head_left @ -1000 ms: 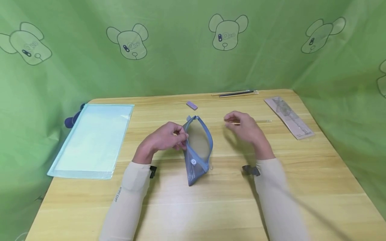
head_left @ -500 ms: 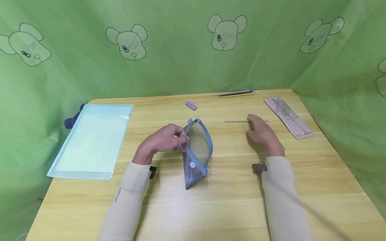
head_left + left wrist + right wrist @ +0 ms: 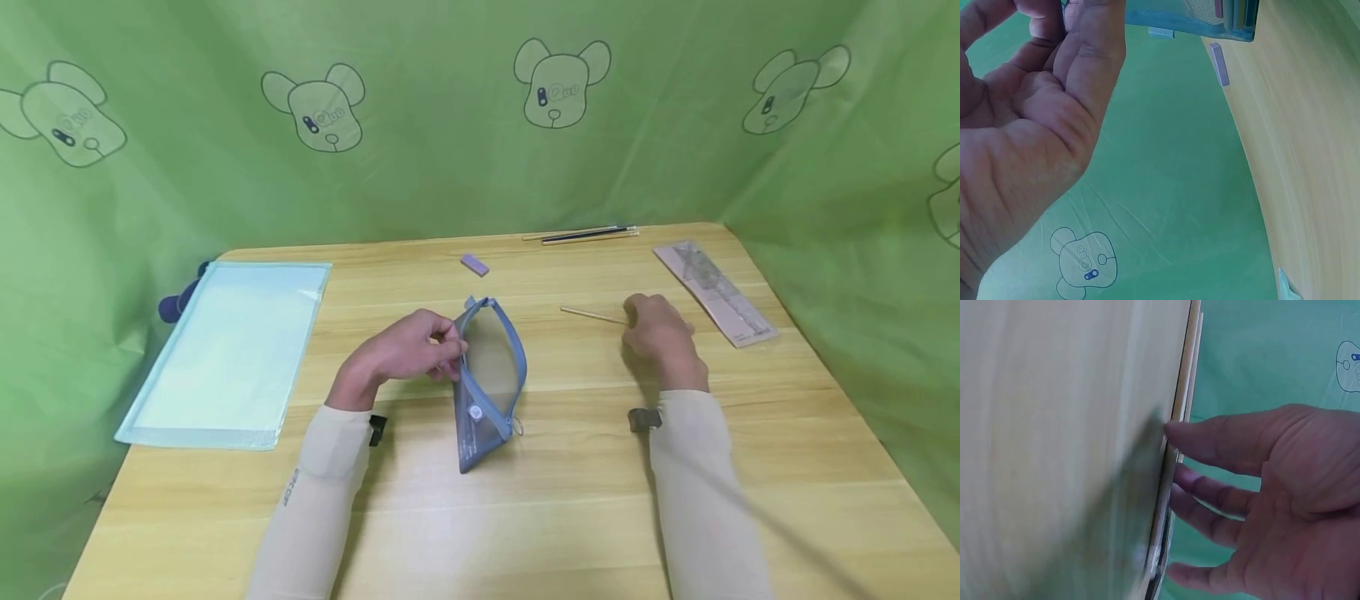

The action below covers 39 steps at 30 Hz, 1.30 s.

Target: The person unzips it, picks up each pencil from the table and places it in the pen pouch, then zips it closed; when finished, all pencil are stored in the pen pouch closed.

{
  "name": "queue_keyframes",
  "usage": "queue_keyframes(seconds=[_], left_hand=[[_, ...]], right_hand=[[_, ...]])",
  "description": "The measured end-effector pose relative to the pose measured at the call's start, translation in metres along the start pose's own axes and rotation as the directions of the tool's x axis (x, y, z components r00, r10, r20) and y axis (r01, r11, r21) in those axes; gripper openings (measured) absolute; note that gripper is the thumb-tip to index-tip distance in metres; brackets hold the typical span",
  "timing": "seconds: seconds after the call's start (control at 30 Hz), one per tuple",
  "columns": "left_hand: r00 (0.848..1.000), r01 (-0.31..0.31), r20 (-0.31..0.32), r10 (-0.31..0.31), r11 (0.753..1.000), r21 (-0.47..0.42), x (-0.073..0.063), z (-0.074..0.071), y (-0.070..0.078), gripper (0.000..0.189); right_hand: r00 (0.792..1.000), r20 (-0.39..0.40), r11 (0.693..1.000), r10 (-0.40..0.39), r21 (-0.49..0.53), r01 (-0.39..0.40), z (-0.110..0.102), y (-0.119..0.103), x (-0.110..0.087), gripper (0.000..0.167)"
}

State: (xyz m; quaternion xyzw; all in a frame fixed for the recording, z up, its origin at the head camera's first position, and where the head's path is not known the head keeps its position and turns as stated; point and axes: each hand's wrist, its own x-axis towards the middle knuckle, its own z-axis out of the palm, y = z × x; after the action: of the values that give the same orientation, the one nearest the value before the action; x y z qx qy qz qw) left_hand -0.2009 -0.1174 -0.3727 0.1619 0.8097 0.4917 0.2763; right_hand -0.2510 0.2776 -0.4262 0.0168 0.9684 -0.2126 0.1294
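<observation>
In the head view, my left hand [image 3: 411, 346] pinches the near-left rim of a blue-grey mesh zip pouch [image 3: 476, 433], whose mouth gapes wide. Several long thin items show inside the pouch [image 3: 1235, 15] in the left wrist view. To the right, my right hand [image 3: 662, 335] pinches a wooden pencil [image 3: 591, 315] between thumb and fingers, close to the tabletop. Its left end sticks out past the hand; the other end is hidden. The right wrist view shows the thumb and fingertips of this hand [image 3: 1285, 481] meeting at a narrow edge.
A purple eraser [image 3: 475, 265] lies behind the pouch. Several pencils [image 3: 588, 237] lie along the table's back edge. At right is a ruler set on a pink card [image 3: 716, 293]. A light blue mesh folder [image 3: 228, 354] covers the left side, partly over a dark blue object [image 3: 169, 309].
My right hand has moved right along the pencil and taken hold of it; the pencil now lies at a different slant. The left hand still holds the pouch, which has shifted slightly nearer.
</observation>
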Motion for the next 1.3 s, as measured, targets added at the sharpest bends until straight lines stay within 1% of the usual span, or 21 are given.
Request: queue_keyframes(seconds=[0.1, 0.27, 0.4, 0.47, 0.57, 0.8, 0.9, 1.3], left_hand=[[1.000, -0.001, 0.001, 0.001, 1.000, 0.000, 0.000, 0.000, 0.000, 0.022], [1.000, -0.005, -0.001, 0.005, 1.000, 0.008, 0.000, 0.000, 0.000, 0.022], [1.000, -0.005, -0.005, 0.005, 1.000, 0.010, -0.001, -0.001, 0.000, 0.022], [1.000, -0.003, -0.007, 0.003, 1.000, 0.011, -0.001, -0.001, 0.000, 0.022], [1.000, 0.001, -0.008, -0.001, 1.000, 0.012, -0.002, -0.002, 0.000, 0.021], [1.000, 0.010, -0.007, -0.010, 1.000, 0.002, -0.002, -0.003, 0.001, 0.021], [1.000, 0.012, -0.008, -0.012, 1.000, -0.001, -0.002, -0.002, 0.000, 0.021], [1.000, 0.006, -0.011, -0.006, 1.000, 0.004, 0.000, -0.003, -0.001, 0.022]], right_hand=[[1.000, -0.002, 1.000, -0.001, -0.003, 0.001, 0.000, 0.001, -0.001, 0.062], [0.999, 0.040, 0.997, -0.010, 0.073, 0.007, 0.001, -0.001, -0.002, 0.054], [0.997, 0.071, 0.990, -0.034, 0.142, 0.024, 0.005, -0.008, -0.001, 0.044], [0.997, 0.070, 0.986, -0.043, 0.163, 0.031, 0.007, -0.011, 0.000, 0.040], [0.997, 0.066, 0.986, -0.035, 0.167, 0.024, 0.009, -0.016, 0.001, 0.037], [0.998, 0.056, 0.993, -0.020, 0.120, 0.013, 0.010, -0.023, 0.000, 0.036], [0.998, 0.048, 0.994, -0.027, 0.102, 0.022, 0.011, -0.024, 0.001, 0.036], [0.995, 0.086, 0.989, -0.047, 0.143, 0.034, 0.015, -0.027, 0.003, 0.039]])
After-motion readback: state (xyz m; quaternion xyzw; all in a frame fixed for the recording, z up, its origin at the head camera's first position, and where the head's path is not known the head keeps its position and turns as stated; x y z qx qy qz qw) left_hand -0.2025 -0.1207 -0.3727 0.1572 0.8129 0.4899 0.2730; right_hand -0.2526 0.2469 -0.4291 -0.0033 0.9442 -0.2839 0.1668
